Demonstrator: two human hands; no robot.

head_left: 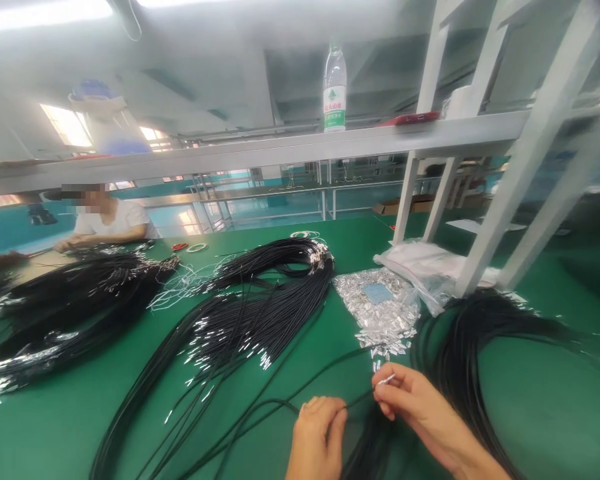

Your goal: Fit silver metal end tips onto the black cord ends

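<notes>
My left hand [317,433] is closed in a pinch on a thin black cord [260,408] near its end, low in the middle of the view. My right hand [413,407] pinches a small silver metal tip [386,380] right beside the cord's end. Just above my hands lies a heap of the same silver tips [383,313] on clear plastic. A bundle of black cords [460,347] curves around my right hand. A larger bundle of black cords with silver ends [250,313] lies to the left on the green table [340,253].
Another bundle of cords [65,307] lies at the far left before a seated person in a white shirt [115,220]. White frame legs [505,200] stand at the right, with clear plastic bags [420,263] at their foot. A water bottle [335,90] stands on the shelf above.
</notes>
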